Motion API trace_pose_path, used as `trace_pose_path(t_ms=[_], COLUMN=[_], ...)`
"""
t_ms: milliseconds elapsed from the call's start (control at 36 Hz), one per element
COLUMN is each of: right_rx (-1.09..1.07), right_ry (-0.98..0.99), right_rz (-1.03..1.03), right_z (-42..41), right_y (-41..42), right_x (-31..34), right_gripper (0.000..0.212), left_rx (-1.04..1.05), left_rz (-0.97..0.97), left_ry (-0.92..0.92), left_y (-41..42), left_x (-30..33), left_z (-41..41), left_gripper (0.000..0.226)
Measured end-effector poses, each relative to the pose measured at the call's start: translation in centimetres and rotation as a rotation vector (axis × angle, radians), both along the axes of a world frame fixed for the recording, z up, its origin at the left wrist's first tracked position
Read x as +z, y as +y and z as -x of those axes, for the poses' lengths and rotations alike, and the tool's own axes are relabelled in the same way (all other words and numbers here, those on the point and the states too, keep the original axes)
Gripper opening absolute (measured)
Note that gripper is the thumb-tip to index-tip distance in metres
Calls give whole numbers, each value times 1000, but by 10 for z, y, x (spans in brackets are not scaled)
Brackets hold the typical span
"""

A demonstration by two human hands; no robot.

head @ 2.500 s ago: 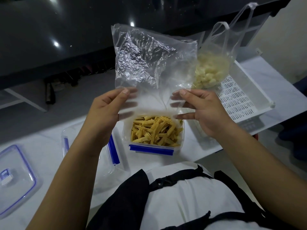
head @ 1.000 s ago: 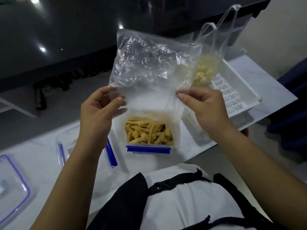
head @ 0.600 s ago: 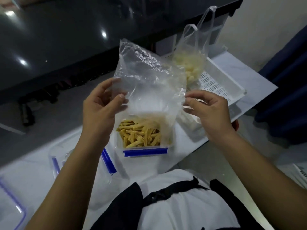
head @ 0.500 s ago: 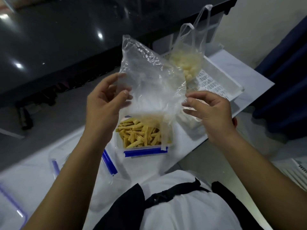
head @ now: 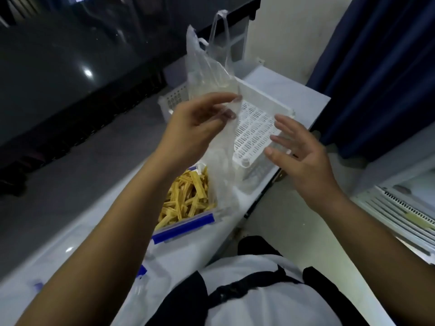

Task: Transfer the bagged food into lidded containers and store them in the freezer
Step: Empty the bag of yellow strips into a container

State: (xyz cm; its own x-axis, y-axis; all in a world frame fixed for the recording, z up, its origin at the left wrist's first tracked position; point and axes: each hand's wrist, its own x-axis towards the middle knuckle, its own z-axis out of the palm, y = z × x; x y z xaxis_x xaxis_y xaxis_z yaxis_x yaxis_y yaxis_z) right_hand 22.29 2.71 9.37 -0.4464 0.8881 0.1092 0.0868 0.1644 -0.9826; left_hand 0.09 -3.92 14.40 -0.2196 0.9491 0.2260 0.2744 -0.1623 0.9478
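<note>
- The yellow food strips [head: 188, 198] are already out of their bag and heaped in the open container [head: 186, 225] with the blue clips, which sits on the tabletop [head: 277, 88] near its front edge with no lid on it
- The emptied clear bag [head: 211, 95] hangs above that container; the left hand [head: 195, 128] pinches its upper part between thumb and fingertips, and the loose lower end trails down to the container's far rim
- The right hand [head: 303, 156] is off the bag, fingers spread and relaxed, hovering just beside it over the white slatted basket [head: 254, 128]
- A second handled bag [head: 220, 38] stands in the basket behind the clear one; what it holds cannot be made out from here
- My reading: one transfer looks finished, but that container wants a lid clipped on, the empty bag put aside, the second bag dealt with, and nothing has gone to the freezer yet
- At the near left, clear plastic with blue tabs [head: 141, 271] lies on the tabletop, too blurred to say whether lid or box
</note>
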Motion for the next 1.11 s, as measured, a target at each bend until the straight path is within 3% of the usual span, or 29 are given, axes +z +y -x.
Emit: trace_pose_path(t_ms=[139, 444, 611, 694, 750, 861, 917, 1111], right_rx=[132, 272, 484, 600, 626, 601, 621, 672], right_ry=[-146, -275, -488, -734, -926, -1200, -1259, -1242], right_rz=[-142, -506, -612, -555, -573, -682, -698, -758], right_z=[2, -4, 6, 13, 17, 24, 27, 40], right_y=[29, 120, 158, 180, 194, 219, 229, 239], right_x=[10, 21, -9, -29, -42, -60, -66, -75], right_gripper=[77, 61, 53, 84, 92, 68, 58, 55], left_rx=[4, -222, -342, -277, -152, 192, 266, 137], left_rz=[1, 333, 559, 620, 599, 667, 788, 1070], left_ry=[216, 678, 681, 753, 773, 990, 983, 892], left_y=[42, 101, 121, 129, 131, 126, 126, 136], left_x=[8, -30, -70, -83, -89, -102, -109, -129], left_z=[-8, -42, -57, -61, -60, -59, -59, -57], left_gripper=[39, 35, 33, 30, 29, 42, 51, 55])
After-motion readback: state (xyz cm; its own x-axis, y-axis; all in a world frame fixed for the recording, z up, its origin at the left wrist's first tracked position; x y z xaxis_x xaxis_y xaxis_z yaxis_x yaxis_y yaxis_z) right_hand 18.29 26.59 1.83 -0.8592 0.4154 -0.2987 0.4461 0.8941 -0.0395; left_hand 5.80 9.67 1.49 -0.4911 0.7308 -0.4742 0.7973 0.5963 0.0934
